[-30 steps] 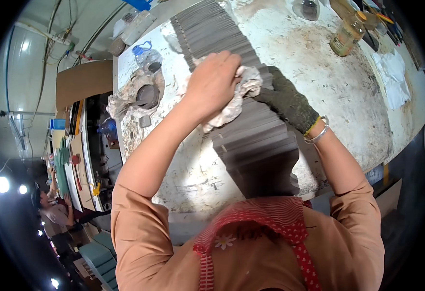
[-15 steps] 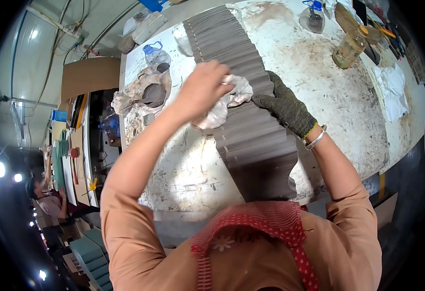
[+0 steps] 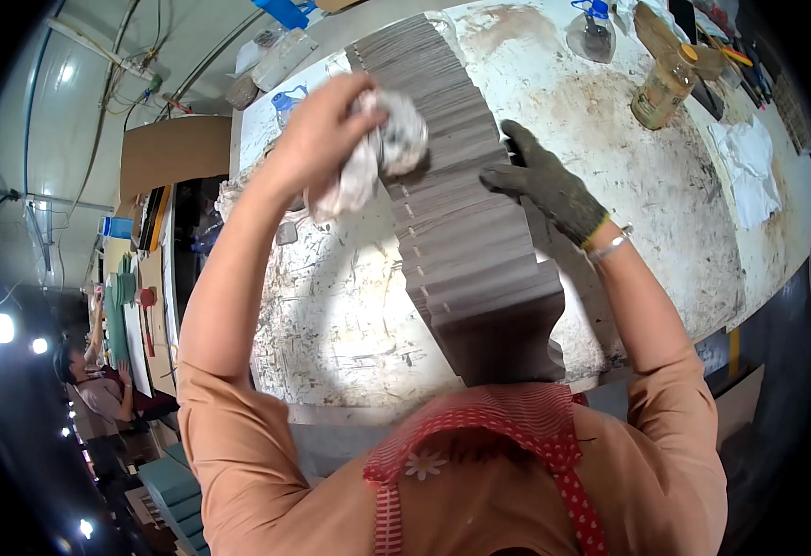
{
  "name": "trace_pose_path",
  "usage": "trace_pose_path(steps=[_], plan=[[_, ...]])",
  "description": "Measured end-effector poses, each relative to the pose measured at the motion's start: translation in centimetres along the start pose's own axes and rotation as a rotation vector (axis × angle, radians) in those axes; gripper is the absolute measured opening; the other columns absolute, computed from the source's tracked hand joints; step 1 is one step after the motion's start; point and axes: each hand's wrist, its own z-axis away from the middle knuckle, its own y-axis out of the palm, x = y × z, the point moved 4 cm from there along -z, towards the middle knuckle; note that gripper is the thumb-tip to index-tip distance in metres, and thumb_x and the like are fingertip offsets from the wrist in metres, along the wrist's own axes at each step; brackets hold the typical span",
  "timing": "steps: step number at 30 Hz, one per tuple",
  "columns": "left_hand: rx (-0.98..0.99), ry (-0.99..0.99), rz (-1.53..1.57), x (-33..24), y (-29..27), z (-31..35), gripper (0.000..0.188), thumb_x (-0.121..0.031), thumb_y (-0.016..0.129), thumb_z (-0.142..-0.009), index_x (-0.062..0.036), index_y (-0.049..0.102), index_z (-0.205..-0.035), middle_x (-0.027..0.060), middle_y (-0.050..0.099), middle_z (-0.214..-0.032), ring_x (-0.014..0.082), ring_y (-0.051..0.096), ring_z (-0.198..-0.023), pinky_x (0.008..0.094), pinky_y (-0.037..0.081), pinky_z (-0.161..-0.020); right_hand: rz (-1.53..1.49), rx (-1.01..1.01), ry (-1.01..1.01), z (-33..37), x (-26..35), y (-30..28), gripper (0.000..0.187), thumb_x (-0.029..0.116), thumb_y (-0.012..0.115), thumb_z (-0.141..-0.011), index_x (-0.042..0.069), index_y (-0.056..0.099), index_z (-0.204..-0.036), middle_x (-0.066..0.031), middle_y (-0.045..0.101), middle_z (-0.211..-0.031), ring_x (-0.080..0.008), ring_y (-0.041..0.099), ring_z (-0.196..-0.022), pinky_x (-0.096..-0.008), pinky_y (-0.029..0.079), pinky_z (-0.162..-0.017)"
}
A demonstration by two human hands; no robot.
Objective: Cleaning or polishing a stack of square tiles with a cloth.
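A long fanned row of overlapping dark grey-brown sheets [image 3: 475,246] runs across the table from the far side to just in front of me. My bare left hand [image 3: 326,120] is closed around a stained white rag [image 3: 401,139], which hangs over the row's left edge. Whether the rag touches the sheets I cannot tell. My right hand [image 3: 553,195] wears a dark knitted glove with a yellow cuff. Its thumb and fingers are spread at the row's right edge, with the thumb tip over the sheets.
The stained white table [image 3: 646,241] holds a jar with an orange lid [image 3: 665,88], a blue-topped plastic bottle [image 3: 593,32] and crumpled white paper [image 3: 746,171] at the right. Another blue-topped container [image 3: 287,100] stands behind my left hand. A person [image 3: 104,385] works at the far left.
My left hand has moved away and to the left with the rag, off the middle of the sheets. My right hand's fingers have spread wider at the right edge.
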Motion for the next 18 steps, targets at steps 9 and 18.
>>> trace_pose_path(steps=[9,18], plan=[[-0.084,0.344,-0.195,-3.5,10.3,-1.6,0.016,-0.013,0.061,-0.083,-0.0031,0.054,-0.094,0.0157,0.057,-0.089,0.0364,0.055,-0.088,0.0446,0.044,-0.078,0.209,-0.144,-0.123,-1.3,-1.0,1.8,0.085,0.043,0.076,-0.076,-0.003,0.039,-0.137,-0.0114,0.061,-0.082,-0.0149,0.054,-0.062,-0.0302,0.047,-0.056],[-0.295,-0.040,0.865,-2.3,0.7,-2.1,0.029,-0.008,0.052,-0.091,0.0001,0.046,-0.119,0.0155,0.064,-0.107,0.0257,0.067,-0.095,0.0353,0.056,-0.082,0.060,-0.286,-0.456,-2.3,-2.7,-3.7,0.057,0.023,0.068,-0.086,0.005,0.044,-0.135,-0.0226,0.052,-0.131,-0.0286,0.052,-0.122,-0.0334,0.044,-0.100]])
